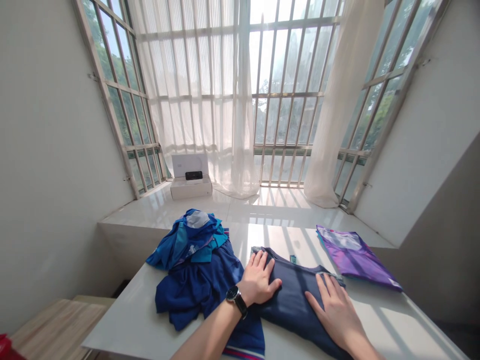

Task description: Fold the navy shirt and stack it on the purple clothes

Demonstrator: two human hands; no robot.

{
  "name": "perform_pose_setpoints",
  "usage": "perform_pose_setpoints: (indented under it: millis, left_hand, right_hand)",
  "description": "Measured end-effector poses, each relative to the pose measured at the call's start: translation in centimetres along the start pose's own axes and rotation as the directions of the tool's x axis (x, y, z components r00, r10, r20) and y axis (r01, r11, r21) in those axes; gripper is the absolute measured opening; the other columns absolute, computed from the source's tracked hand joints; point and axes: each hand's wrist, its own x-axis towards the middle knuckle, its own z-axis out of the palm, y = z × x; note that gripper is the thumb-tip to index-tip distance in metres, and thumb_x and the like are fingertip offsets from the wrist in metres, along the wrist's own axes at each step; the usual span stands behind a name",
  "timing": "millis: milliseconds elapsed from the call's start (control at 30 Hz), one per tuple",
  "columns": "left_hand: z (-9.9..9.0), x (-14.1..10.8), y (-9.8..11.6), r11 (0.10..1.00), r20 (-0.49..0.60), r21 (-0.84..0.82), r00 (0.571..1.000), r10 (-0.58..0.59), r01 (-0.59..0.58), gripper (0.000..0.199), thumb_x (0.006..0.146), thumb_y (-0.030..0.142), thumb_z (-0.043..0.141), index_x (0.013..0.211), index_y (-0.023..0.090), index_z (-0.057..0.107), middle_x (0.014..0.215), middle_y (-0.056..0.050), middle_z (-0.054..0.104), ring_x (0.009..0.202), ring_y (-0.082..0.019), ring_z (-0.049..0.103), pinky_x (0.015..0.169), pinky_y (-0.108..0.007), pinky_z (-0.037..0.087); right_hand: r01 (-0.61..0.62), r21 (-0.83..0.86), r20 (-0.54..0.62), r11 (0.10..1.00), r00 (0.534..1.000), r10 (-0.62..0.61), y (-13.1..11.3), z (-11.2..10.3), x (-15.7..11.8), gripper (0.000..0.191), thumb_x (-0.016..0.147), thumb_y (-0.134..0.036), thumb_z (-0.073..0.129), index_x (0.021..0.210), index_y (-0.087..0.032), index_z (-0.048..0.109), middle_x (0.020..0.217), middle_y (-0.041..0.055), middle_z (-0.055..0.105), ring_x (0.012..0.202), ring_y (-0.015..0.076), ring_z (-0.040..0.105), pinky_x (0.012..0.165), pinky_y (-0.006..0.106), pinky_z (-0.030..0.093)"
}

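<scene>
- your left hand (258,277): open, flat, gripping nothing, pressing the navy shirt (294,305), apparently to keep it smooth.
- your right hand (335,312): equally open, flat on the shirt.
- blue pile (195,285): just left of the shirt.
- purple garment (356,260): right of the shirt, kept apart.

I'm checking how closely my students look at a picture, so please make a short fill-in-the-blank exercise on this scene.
The left hand wears a ____ on its wrist.
The right hand lies flat on a ____ shirt.
The heap of blue clothes lies to the ____ of the shirt.
The folded cloth beyond the right hand is ____.

Missing words: watch; dark blue; left; purple.
</scene>
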Motion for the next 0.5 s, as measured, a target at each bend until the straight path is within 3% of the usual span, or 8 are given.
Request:
perform_pose_setpoints:
  millis: [200, 333, 500]
  left_hand:
    - [-0.5, -0.4, 0.2, 0.997, 0.02, -0.054, 0.998, 0.051, -0.05, 0.077, 0.098, 0.062, 0.039, 0.156, 0.012, 0.038, 0.166, -0.018, 0.025, 0.156, -0.035, 0.014, 0.128, -0.051, 0.01]
    - [-1.3, -1.4, 0.2, 0.995, 0.027, -0.06, 0.996, 0.086, -0.084, 0.071, 0.098, 0.056, 0.045, 0.155, 0.013, 0.042, 0.165, -0.016, 0.028, 0.155, -0.036, 0.017, 0.127, -0.052, 0.012]
    - [-2.9, -3.0, 2.1, 0.994, 0.062, -0.021, 0.993, 0.104, -0.103, 0.072, 0.095, 0.052, 0.049, 0.153, 0.009, 0.045, 0.164, -0.019, 0.03, 0.153, -0.039, 0.021, 0.127, -0.054, 0.013]
  right_hand:
    - [0.001, -0.048, 0.062, 0.999, 0.998, 0.002, -0.5, 0.0, 0.1, 0.084, 0.089, -0.06, 0.036, 0.144, 0.001, 0.052, 0.152, 0.0253, 0.05, 0.144, 0.0404, 0.043, 0.118, 0.056, 0.034]
    - [-0.049, -0.016, 0.087, 0.999, 0.995, 0.05, -1.1, -0.2, -1.6, 0.087, 0.087, -0.063, 0.037, 0.143, 0.002, 0.053, 0.151, 0.0275, 0.05, 0.143, 0.0424, 0.044, 0.117, 0.059, 0.034]
    - [-0.04, 0.167, -0.072, 0.985, 0.996, 0.053, -2.3, -0.5, -5.9, 0.086, 0.088, -0.065, 0.031, 0.139, 0.0, 0.054, 0.151, 0.0291, 0.049, 0.145, 0.0451, 0.039, 0.119, 0.062, 0.032]
